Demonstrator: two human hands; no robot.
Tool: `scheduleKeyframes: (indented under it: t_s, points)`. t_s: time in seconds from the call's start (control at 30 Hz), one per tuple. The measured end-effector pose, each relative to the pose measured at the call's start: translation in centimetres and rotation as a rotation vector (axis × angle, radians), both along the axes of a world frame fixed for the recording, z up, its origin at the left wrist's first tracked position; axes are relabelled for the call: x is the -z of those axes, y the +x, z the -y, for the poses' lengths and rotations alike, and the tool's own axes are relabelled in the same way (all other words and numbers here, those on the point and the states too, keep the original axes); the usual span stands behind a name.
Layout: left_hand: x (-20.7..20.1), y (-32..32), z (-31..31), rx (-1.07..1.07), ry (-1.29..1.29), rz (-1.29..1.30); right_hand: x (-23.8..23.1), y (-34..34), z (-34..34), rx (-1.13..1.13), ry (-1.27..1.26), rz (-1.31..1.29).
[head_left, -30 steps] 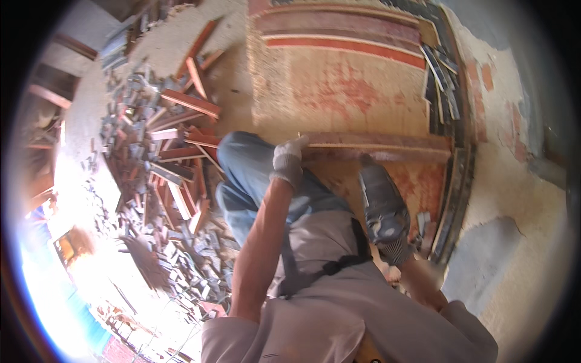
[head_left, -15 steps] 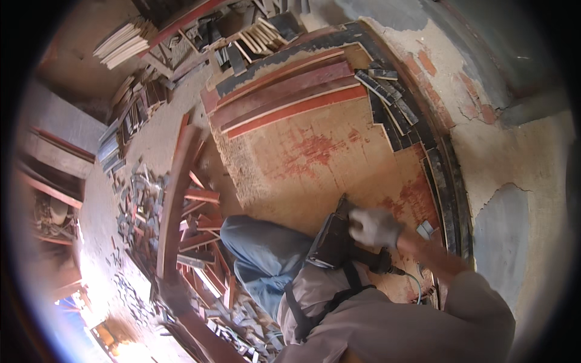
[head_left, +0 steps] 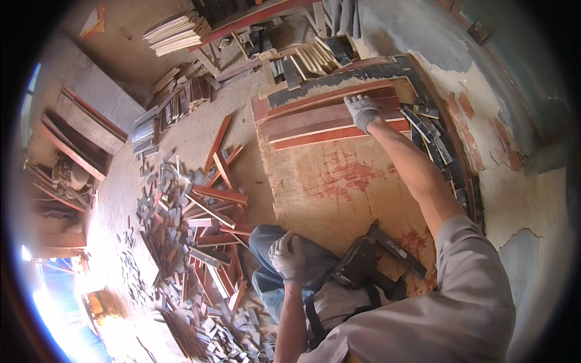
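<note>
My right arm stretches to the far part of the plywood sheet (head_left: 357, 209). The gloved right hand (head_left: 361, 111) lies over a row of red-painted wooden boards (head_left: 315, 125), fingers apart on a dark red one. My left hand (head_left: 287, 255), also gloved, rests on my bent knee with loosely curled fingers and nothing in it. A dark power tool, apparently a nail gun (head_left: 356, 263), lies against my lap on the plywood. Beside it is a hammer-like tool (head_left: 399, 251), its kind not certain.
Several dark wood strips (head_left: 430, 136) lie along the sheet's right edge, near the peeling wall (head_left: 508, 193). Left of my knee spreads a heap of wood offcuts (head_left: 163, 212) and red board pieces (head_left: 221, 195). Stacked slats (head_left: 178, 33) stand at the back.
My left hand has let go of a long board and come to my knee. The right hand has left the nail gun and reached forward to the red boards. The view has shifted.
</note>
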State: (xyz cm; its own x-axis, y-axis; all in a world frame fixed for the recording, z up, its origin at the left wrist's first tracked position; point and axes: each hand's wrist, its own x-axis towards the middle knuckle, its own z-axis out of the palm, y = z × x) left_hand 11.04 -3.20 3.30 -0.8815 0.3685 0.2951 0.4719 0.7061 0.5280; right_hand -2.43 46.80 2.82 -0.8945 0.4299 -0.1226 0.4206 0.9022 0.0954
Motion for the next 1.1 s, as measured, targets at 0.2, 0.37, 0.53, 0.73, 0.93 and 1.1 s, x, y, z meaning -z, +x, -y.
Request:
scheduleKeyframes:
  t_s: [0.2,0.37,0.53,0.73,0.93,1.1]
  points:
    - [-0.5,-0.4,-0.1,-0.004,0.057,0.071,-2.7,3.6,2.7,-0.167,0.146,-0.106]
    - [-0.4,-1.8,-0.2,-0.139,0.296,0.246,-3.2,12.7,9.5,-0.179,-0.045,-0.360]
    - [1.5,-6.7,-1.5,-0.128,0.295,0.136,0.5,22.7,15.5,-0.207,-0.305,-0.379]
    - [6.2,-9.2,-3.1,-0.159,0.059,0.306,2.4,30.9,17.3,0.058,-0.160,-0.392]
    - [6.1,-8.9,-3.5,-0.274,0.148,0.399,4.0,37.6,14.1,0.498,-0.021,-0.528]
    - [5.3,-9.4,-4.3,-0.314,0.109,0.421,5.8,39.4,13.6,0.742,-0.659,-0.839]
